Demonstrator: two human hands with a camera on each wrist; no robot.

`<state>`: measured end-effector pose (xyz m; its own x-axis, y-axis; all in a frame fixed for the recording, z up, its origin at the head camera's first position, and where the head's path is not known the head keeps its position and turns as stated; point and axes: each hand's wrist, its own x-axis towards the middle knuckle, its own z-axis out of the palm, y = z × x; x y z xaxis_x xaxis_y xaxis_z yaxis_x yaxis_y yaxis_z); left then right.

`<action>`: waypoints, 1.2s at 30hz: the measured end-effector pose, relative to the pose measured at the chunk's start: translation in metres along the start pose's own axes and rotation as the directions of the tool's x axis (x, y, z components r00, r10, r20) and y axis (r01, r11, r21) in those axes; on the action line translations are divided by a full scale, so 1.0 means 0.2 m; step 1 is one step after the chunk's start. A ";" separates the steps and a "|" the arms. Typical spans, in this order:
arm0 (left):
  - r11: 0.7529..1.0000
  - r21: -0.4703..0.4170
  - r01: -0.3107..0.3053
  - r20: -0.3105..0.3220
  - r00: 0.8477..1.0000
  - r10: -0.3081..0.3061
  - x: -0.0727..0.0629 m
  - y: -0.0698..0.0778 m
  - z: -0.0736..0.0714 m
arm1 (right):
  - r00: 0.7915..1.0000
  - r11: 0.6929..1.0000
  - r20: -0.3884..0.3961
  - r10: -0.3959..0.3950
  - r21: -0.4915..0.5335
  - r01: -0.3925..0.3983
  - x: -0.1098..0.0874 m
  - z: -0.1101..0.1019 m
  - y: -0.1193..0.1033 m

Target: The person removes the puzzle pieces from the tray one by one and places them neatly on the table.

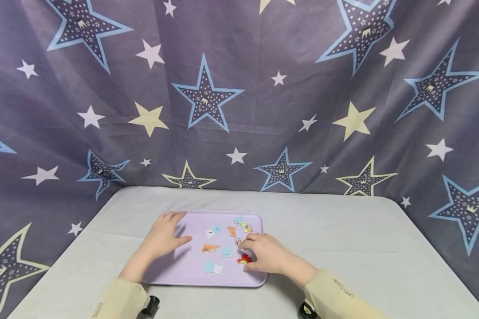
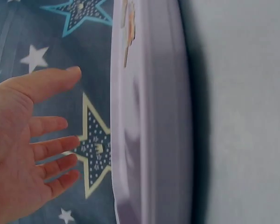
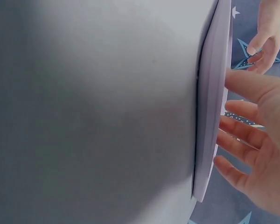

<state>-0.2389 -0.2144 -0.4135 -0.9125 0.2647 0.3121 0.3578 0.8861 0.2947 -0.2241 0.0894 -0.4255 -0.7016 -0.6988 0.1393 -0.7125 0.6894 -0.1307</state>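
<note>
A lilac tray (image 1: pixel 171 274) holds several small flat cutout pieces. At its left side my left hand (image 1: pixel 163 237) hovers with fingers spread, and the left wrist view shows nothing in that hand (image 2: pixel 23 144). Over the right side is my right hand (image 1: pixel 267 254), its fingers loosely bent around a red and green piece (image 1: pixel 244 258). Whether the fingertips touch this piece or the tray cannot be told. A small whitish piece (image 1: pixel 237 242) lies partly under the right fingers. In the right wrist view the hand (image 3: pixel 266 144) has separated fingers beside the tray rim.
Mid-tray lie an orange piece (image 1: pixel 210 248) and a light blue piece (image 1: pixel 226 252). A blue and white piece (image 1: pixel 209 267) is near the front; others, including a small orange one (image 1: pixel 232 231), lie farther back. The pale-covered table (image 1: pixel 343 248) meets a starred curtain (image 1: pixel 255 124).
</note>
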 end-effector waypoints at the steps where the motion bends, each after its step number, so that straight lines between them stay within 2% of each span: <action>1: 1.000 -0.005 0.005 -0.003 1.000 -0.005 -0.01 -0.01 0.00 | 1.000 1.000 0.004 -0.009 0.001 0.009 0.00 0.00 0.00; 6: 0.996 -0.070 0.051 0.004 0.999 -0.051 -0.03 -0.08 -0.02 | 0.999 0.999 0.037 -0.032 0.012 0.032 0.02 0.01 0.00; 12: 0.981 -0.149 0.126 0.034 0.992 -0.122 -0.06 -0.16 -0.04 | 0.998 0.999 0.050 -0.043 0.006 0.042 0.03 0.00 0.00; 17: 0.966 -0.196 0.168 0.081 0.985 -0.155 -0.08 -0.22 -0.04 | 0.996 0.998 0.056 -0.068 0.016 0.067 0.04 -0.01 0.00; 22: 0.940 -0.261 0.218 0.143 0.972 -0.186 -0.09 -0.25 -0.04 | 0.996 0.997 0.063 -0.067 0.029 0.065 0.04 -0.02 0.00; 26: 0.931 -0.279 0.234 0.149 0.969 -0.199 -0.10 -0.25 -0.05 | 0.996 0.998 0.073 -0.054 0.049 0.051 0.05 -0.02 -0.01; 30: 0.938 -0.263 0.225 0.149 0.970 -0.191 -0.11 -0.26 -0.06 | 0.996 0.997 0.081 -0.036 0.067 0.031 0.06 -0.02 -0.01; 36: 0.932 -0.259 0.253 0.178 0.961 -0.212 -0.13 -0.28 -0.06 | 0.996 0.994 0.086 -0.026 0.104 0.017 0.06 0.00 0.00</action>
<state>-0.2338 -0.2753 -0.4280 -0.9879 0.1343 0.0771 0.1539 0.7946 0.5874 -0.2330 0.0814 -0.4234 -0.6806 -0.7303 0.0582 -0.7211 0.6537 -0.2294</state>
